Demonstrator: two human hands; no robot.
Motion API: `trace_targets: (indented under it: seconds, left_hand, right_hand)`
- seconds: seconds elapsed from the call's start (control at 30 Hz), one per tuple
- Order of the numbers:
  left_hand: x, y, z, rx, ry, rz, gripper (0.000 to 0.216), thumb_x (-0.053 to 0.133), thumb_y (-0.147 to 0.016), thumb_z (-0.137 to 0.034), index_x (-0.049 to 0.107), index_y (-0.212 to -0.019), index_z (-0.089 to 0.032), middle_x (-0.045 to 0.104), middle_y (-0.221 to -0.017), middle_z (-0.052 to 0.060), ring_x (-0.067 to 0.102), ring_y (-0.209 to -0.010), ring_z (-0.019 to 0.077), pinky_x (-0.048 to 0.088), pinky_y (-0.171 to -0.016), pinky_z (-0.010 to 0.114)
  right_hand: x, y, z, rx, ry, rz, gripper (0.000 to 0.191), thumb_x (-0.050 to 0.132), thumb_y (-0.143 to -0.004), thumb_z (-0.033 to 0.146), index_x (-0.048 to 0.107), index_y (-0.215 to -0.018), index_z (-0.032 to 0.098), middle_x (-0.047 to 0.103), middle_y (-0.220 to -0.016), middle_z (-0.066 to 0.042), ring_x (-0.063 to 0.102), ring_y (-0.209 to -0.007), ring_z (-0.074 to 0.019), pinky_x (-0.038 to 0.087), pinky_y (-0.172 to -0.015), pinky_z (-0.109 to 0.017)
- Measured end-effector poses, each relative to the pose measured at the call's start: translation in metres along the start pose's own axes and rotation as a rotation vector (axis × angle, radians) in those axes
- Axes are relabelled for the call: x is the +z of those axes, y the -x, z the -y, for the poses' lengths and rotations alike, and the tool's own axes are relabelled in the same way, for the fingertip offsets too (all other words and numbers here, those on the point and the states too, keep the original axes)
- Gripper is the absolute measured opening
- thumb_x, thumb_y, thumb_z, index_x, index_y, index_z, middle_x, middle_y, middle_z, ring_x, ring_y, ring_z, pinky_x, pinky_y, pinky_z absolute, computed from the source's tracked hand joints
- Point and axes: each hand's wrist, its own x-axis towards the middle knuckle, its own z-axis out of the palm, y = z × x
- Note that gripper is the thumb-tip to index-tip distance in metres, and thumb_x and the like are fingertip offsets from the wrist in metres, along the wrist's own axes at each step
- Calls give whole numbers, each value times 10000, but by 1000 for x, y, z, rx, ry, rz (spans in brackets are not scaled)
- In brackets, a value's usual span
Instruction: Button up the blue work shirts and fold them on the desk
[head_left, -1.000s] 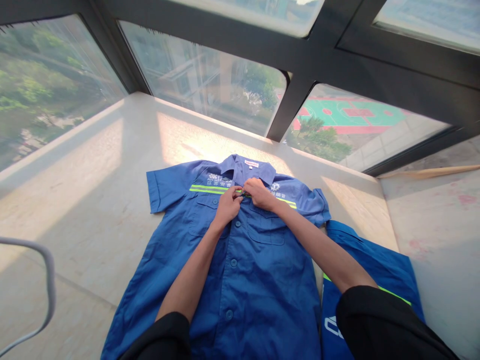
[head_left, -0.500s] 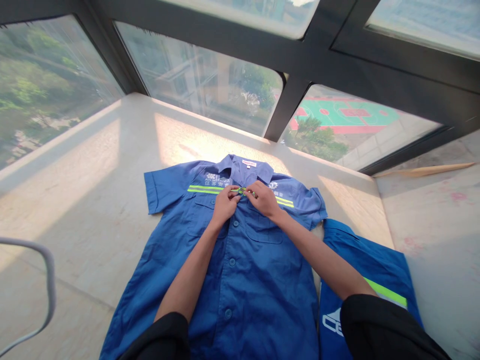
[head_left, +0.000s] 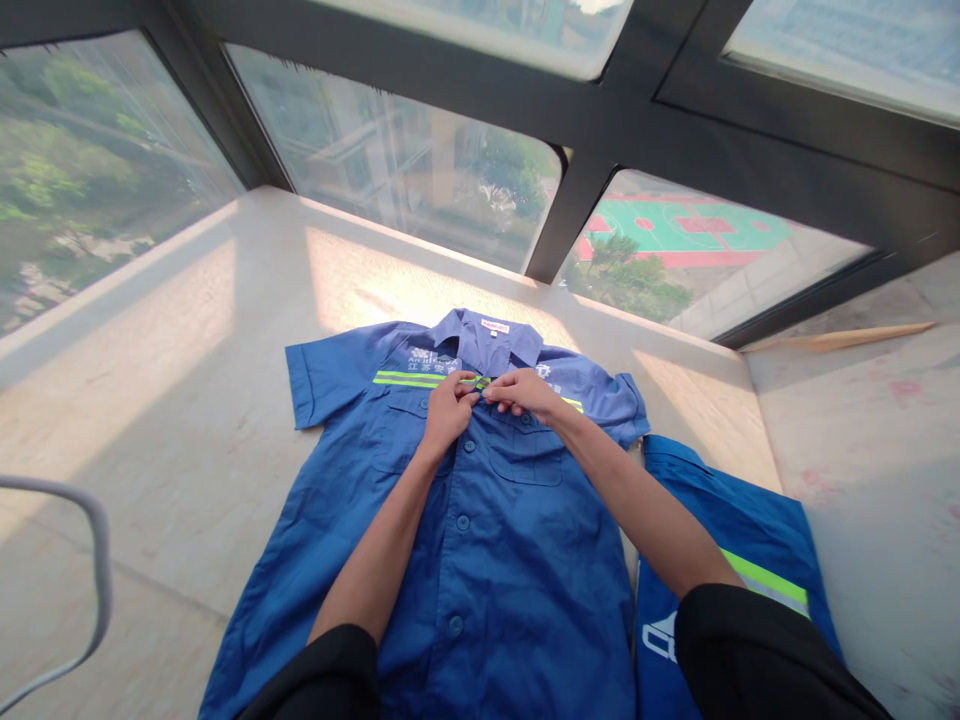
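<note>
A blue short-sleeved work shirt [head_left: 525, 560] lies spread face up, its collar toward the window. Yellow-green stripes and white lettering cross the chest. Below my hands, several buttons run down the front placket, which lies closed there. My left hand [head_left: 448, 412] pinches the placket edge at stripe height. Beside it, almost touching, my right hand [head_left: 523, 393] has thumb and forefinger pressed together on the shirt front at the same spot. The fingers hide whatever button or buttonhole lies between them.
To the right lies a folded blue garment [head_left: 720, 500] with a yellow-green stripe and a white print. A grey-white cable [head_left: 101, 560] curves in at the left. The pale stone sill [head_left: 165, 420] meets dark-framed windows [head_left: 585, 130] at the back and a patterned wall [head_left: 885, 450] at right.
My right hand has shifted slightly down and left, its fingers now lower at the placket. My left hand stays almost where it was. The whole view has drifted a little.
</note>
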Motion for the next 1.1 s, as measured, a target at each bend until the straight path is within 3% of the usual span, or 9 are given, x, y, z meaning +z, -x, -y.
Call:
trace_targets:
  seconds: [0.17,0.4,0.57,0.87,1.1]
  left_hand:
    - [-1,3,-6,-5,-72,-6,289,627,-735,-99,630,-1011,-183,725,-731,-2,667,-682,168,484,-695,274]
    - [-4,6,-13,114,-193,-6,121,611,-837,-260,678,-899,-181,736,-793,42,674,-733,176,478,-696,271]
    - [-3,6,-11,155,-369,-35,193,566,-881,-299,679,-771,-187,720,-770,38,624,-695,167,431,-674,270]
    - [2,8,-10,175,-441,-55,181,515,-916,-266,639,-808,-191,692,-793,55,600,-710,183,408,-672,278]
    - [3,10,-9,181,-486,-65,177,508,-926,-263,635,-826,-189,686,-813,66,607,-752,195,414,-702,283]
  right_hand:
    - [2,-5,5,-13,121,-37,92,745,-713,204,715,-650,146,705,-628,-20,579,-478,-79,288,-350,-140]
    - [3,-10,-3,-80,187,-73,154,681,-750,173,667,-599,144,666,-569,-1,597,-479,-92,446,-484,-168]
    - [4,-12,-7,-133,315,-100,145,656,-766,192,666,-629,148,673,-597,-3,625,-510,-101,475,-557,-183]
    - [16,4,11,-232,894,-305,153,618,-824,258,734,-749,190,732,-796,-66,637,-766,-190,414,-638,-250]
    - [12,0,7,-263,801,-247,156,619,-812,246,734,-724,188,710,-730,-30,607,-722,-165,387,-639,-245]
